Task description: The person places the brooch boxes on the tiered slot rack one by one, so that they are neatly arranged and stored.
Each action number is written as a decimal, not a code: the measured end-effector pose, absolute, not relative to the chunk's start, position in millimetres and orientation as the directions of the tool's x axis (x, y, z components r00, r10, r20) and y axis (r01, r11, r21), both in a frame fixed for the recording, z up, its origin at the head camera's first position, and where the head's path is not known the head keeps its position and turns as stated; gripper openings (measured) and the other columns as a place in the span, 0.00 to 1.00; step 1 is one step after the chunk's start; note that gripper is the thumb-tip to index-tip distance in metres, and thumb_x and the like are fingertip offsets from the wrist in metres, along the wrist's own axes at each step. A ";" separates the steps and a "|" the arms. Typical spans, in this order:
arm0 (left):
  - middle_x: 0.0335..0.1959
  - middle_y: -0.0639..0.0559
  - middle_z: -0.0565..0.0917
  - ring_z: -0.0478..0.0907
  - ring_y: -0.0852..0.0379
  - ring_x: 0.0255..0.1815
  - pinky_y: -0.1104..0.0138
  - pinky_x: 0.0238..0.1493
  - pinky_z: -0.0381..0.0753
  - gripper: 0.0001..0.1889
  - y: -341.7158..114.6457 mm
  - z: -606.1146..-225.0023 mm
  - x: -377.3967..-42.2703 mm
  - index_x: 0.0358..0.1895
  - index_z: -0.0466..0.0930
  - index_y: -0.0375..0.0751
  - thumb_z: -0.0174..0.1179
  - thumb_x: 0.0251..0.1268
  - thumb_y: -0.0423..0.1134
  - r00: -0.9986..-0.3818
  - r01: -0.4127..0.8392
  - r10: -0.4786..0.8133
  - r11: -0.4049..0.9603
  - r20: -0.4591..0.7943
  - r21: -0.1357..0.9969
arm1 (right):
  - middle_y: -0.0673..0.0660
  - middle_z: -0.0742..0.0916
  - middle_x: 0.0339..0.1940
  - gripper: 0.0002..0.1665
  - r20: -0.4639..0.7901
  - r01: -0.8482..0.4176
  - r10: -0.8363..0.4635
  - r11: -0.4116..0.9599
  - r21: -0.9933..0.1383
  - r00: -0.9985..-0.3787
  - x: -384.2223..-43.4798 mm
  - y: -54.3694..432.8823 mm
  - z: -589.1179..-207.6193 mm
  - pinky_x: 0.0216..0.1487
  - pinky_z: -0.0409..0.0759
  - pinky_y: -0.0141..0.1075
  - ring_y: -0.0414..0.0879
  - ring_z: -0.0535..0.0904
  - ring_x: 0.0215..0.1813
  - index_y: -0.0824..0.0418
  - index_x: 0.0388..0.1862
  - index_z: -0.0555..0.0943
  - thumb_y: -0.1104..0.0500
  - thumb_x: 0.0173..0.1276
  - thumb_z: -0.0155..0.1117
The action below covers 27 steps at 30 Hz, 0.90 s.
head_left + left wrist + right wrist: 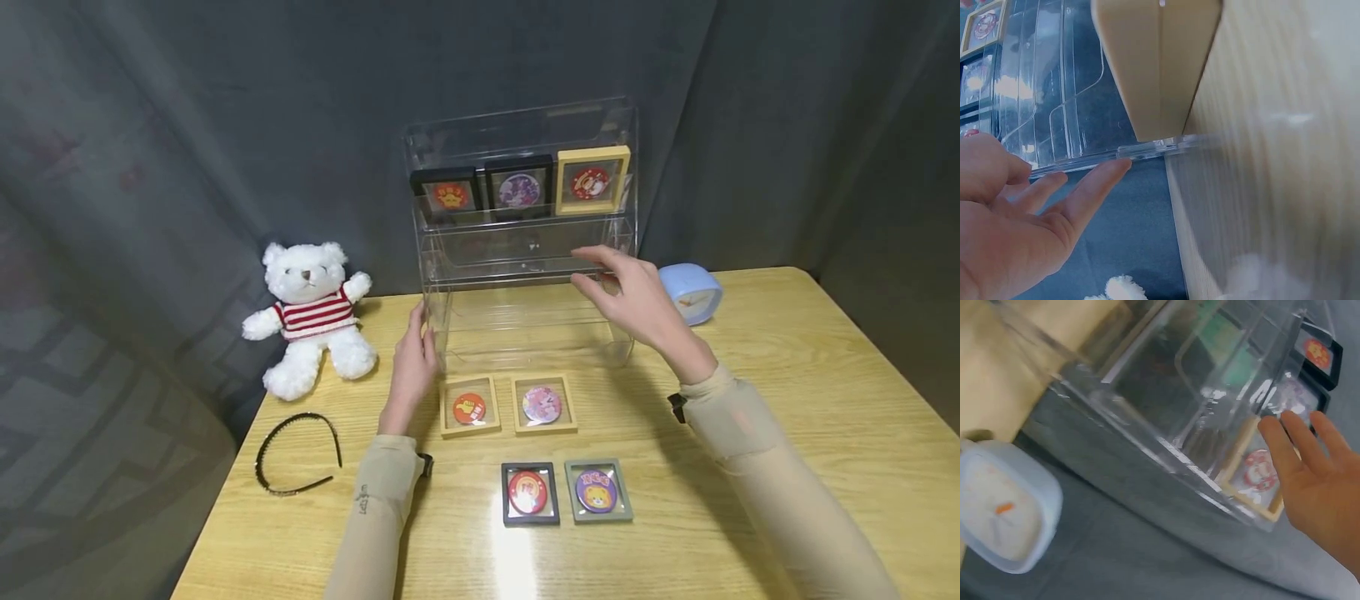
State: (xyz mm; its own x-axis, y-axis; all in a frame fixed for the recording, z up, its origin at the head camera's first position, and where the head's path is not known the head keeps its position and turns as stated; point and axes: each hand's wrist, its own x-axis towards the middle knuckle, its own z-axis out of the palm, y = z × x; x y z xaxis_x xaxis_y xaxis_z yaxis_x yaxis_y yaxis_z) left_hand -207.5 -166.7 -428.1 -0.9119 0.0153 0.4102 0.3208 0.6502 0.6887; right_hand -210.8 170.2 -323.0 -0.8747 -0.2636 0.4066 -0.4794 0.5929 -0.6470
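A clear acrylic tiered display stand (pixel 525 242) stands on the table. Its upper tier holds a black frame with a star badge (pixel 452 197), a black frame with a purple badge (pixel 519 191) and a yellow frame with a red badge (pixel 590 182). My left hand (pixel 413 367) is at the stand's left side; in the left wrist view its extended fingers (pixel 1100 182) touch the clear edge. The right hand (pixel 633 296), holding nothing, hovers before the stand's right part with thumb and fingers apart. In front of the stand lie two light-wood frames (pixel 469 407) with badges.
Nearer me lie a dark frame with a red badge (pixel 530 494) and a grey-green frame with a bear badge (pixel 598 492). A white teddy bear (pixel 315 312) sits at the left, a black headband (pixel 265 450) below it. Behind the right hand is a blue clock (pixel 691 293).
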 end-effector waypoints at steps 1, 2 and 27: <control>0.75 0.29 0.72 0.82 0.27 0.56 0.39 0.63 0.79 0.26 -166.3 -428.3 -207.6 0.81 0.61 0.30 0.47 0.84 0.26 -0.911 0.322 0.016 0.652 0.412 0.686 | 0.68 0.84 0.68 0.27 0.400 -0.476 -0.265 0.588 -0.654 -0.877 -208.9 172.7 -326.9 0.69 0.78 0.58 0.66 0.80 0.68 0.66 0.72 0.79 0.52 0.83 0.63; 0.75 0.29 0.72 0.82 0.27 0.57 0.39 0.63 0.79 0.26 -166.0 -428.3 -207.5 0.81 0.61 0.30 0.47 0.84 0.26 -0.909 0.324 0.016 0.653 0.415 0.684 | 0.69 0.84 0.68 0.27 0.395 -0.474 -0.267 0.584 -0.659 -0.879 -207.1 174.9 -330.7 0.69 0.78 0.58 0.66 0.80 0.68 0.66 0.72 0.79 0.52 0.83 0.63; 0.73 0.27 0.73 0.83 0.27 0.52 0.38 0.52 0.83 0.26 -164.8 -429.1 -204.4 0.80 0.62 0.31 0.48 0.84 0.26 -0.895 0.354 0.019 0.637 0.446 0.684 | 0.71 0.85 0.63 0.28 0.200 -0.534 -0.552 0.550 -0.642 -0.809 -172.9 176.1 -409.2 0.64 0.83 0.58 0.67 0.82 0.64 0.73 0.69 0.77 0.60 0.76 0.70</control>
State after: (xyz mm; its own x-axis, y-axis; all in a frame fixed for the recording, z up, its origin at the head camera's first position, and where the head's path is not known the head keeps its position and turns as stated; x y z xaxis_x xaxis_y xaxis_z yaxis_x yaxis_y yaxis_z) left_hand -204.4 -164.8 -429.1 -0.8950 0.0192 0.4457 0.3545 0.6373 0.6843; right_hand -172.9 176.1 -409.2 -0.8093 -0.5524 0.1997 -0.5339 0.5500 -0.6423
